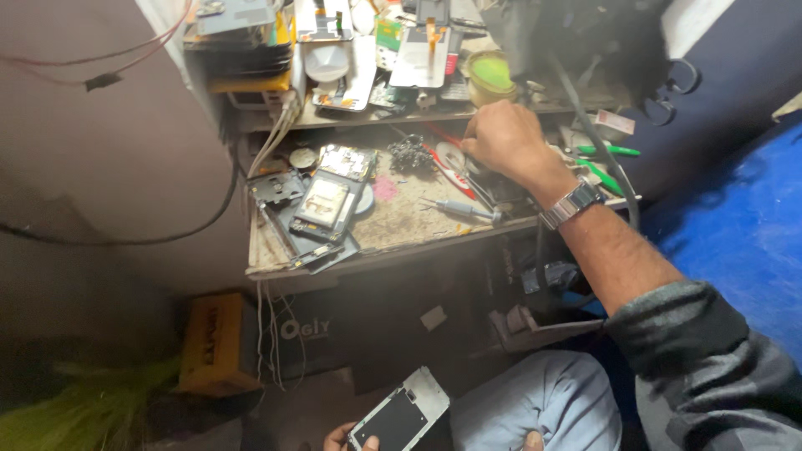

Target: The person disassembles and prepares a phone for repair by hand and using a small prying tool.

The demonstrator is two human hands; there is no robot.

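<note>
The left hand (351, 437) is cut off low, pinching a phone frame (401, 414). The right hand (504, 138) reaches over the messy workbench (401, 219); I cannot tell its grip.

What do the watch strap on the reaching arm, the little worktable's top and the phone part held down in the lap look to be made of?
The watch strap looks like metal: silvery links with a dull shine. The worktable top seems to be wood or board, matte, stained and worn pale. The phone frame in the left hand appears to be silvery metal or plastic around a black panel; which one is unclear.
</note>
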